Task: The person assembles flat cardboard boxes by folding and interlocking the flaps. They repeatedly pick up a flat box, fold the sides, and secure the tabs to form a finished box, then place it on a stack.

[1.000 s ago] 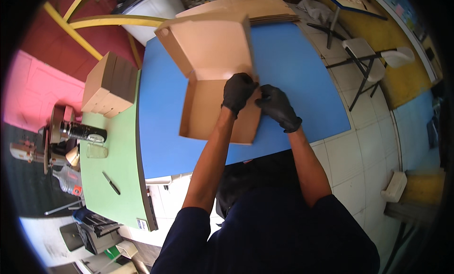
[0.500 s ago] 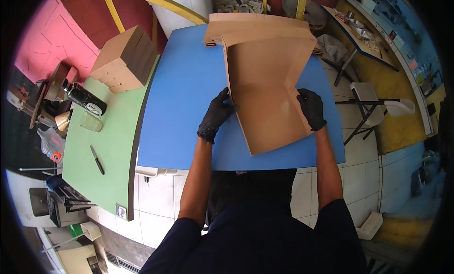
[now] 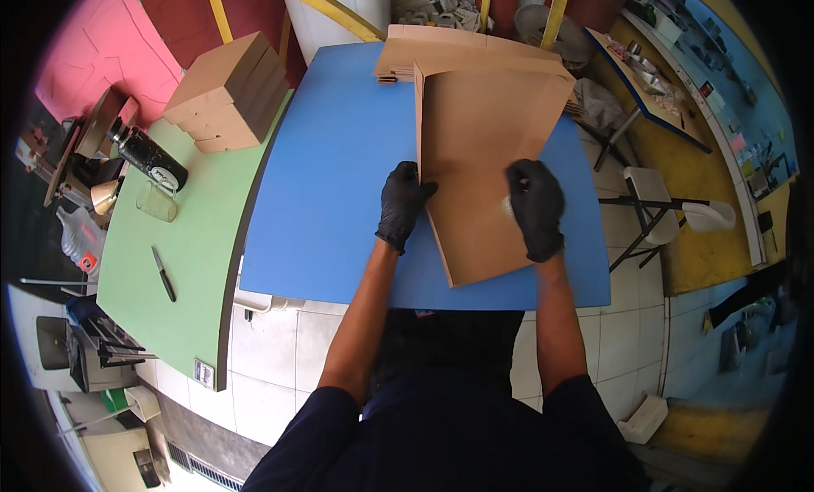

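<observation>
Head view: cardboard sheet (image 3: 483, 153) now pressed flatter.

Green bench (image 3: 203, 237): stacked cardboard boxes (image 3: 231, 92) at its far edge. A black knife (image 3: 164, 273) lies near its left edge. A white folding chair (image 3: 670, 210) stands on the tiled floor.

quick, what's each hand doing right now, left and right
Left hand: gripping the left edge of the cardboard sheet.
Right hand: open, fingers pressing flat on the sheet.

A flat cardboard sheet (image 3: 487, 165) is carried by the blue counter (image 3: 331, 195). Beyond the sheet, a stack of cardboard (image 3: 441, 53) is laid at the counter's far edge. Left of the sheet, folded boxes (image 3: 229, 93) and a knife (image 3: 164, 273) are borne by the green counter (image 3: 182, 263).
</observation>
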The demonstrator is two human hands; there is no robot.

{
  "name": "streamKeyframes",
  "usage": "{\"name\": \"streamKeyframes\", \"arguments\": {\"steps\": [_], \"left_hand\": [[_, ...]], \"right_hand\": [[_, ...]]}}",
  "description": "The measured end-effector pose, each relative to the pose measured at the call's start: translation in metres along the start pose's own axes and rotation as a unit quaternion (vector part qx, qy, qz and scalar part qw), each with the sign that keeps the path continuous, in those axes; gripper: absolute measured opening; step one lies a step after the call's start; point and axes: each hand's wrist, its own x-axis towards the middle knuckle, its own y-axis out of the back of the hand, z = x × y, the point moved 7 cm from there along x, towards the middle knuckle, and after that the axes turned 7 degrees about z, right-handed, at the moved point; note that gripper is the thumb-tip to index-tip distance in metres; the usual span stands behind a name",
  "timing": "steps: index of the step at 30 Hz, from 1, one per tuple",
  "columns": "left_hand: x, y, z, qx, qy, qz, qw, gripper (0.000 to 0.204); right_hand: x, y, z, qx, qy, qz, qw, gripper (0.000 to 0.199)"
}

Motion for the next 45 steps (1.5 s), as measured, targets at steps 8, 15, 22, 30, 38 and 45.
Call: {"name": "streamKeyframes", "arguments": {"steps": [8, 15, 22, 30, 38, 45], "left_hand": [[-0.004, 0.002, 0.006, 0.081, 0.013, 0.025, 0.996, 0.05], [-0.008, 0.012, -0.007, 0.064, 0.092, -0.056, 0.992, 0.06], [-0.001, 0.017, -0.019, 0.012, 0.168, 0.009, 0.986, 0.056], [-0.006, 0.012, -0.02, -0.065, 0.192, 0.005, 0.979, 0.044], [-0.014, 0.013, -0.027, -0.134, 0.237, 0.024, 0.962, 0.037], [-0.014, 0.01, -0.027, -0.163, 0.233, 0.02, 0.959, 0.025]], "right_hand": [[0.01, -0.139, -0.057, 0.26, -0.082, -0.361, 0.892, 0.029], [0.012, -0.128, -0.062, 0.233, -0.116, -0.413, 0.873, 0.018], [0.008, -0.13, -0.056, 0.138, 0.048, -0.33, 0.933, 0.017], [-0.005, -0.129, -0.052, 0.27, -0.152, -0.335, 0.89, 0.013], [-0.009, -0.118, -0.053, 0.353, -0.205, -0.348, 0.844, 0.012], [-0.012, -0.116, -0.06, 0.403, -0.159, -0.32, 0.843, 0.014]]}}
